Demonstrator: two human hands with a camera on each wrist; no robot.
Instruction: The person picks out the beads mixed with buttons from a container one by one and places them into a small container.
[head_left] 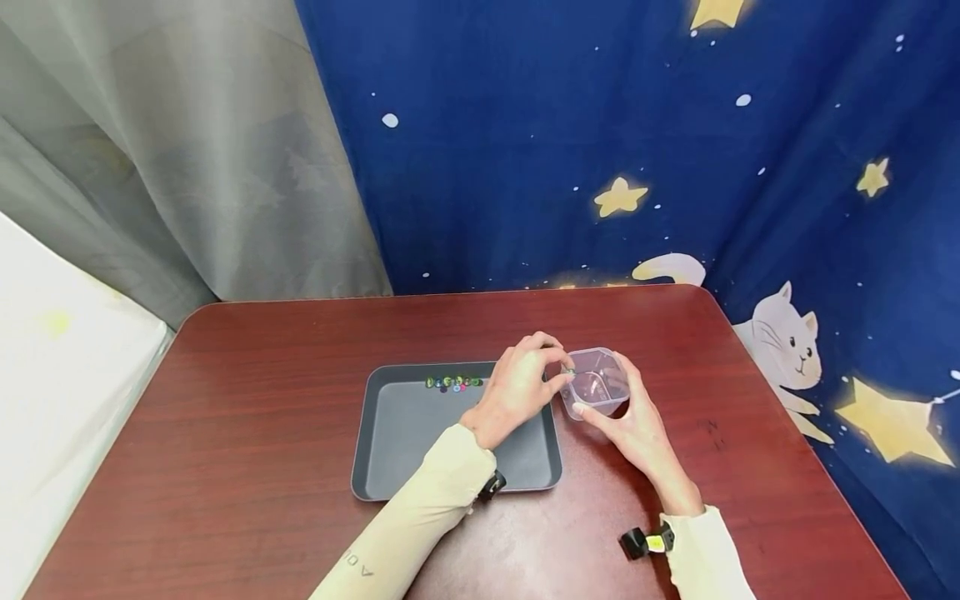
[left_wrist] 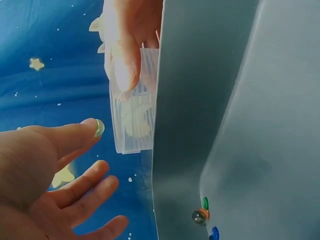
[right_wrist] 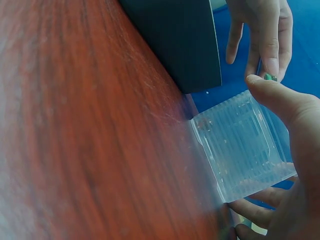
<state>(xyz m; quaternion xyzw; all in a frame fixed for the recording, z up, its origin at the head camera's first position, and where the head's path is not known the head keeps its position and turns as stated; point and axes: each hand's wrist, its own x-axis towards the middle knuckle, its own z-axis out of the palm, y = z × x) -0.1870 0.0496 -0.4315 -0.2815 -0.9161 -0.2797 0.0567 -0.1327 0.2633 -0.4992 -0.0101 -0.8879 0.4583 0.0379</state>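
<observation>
My head view looks forward and down from above, taking in most of the desk (head_left: 247,442) and the curtain (head_left: 510,167) behind. My wrist views sit close and rolled sideways, the right one low along the wood; both share the clear box (right_wrist: 240,150) and tray (left_wrist: 195,100).

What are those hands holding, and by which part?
The left hand pinches a small greenish piece by its sides; the right hand holds the clear container by its rim and outer wall.
</observation>
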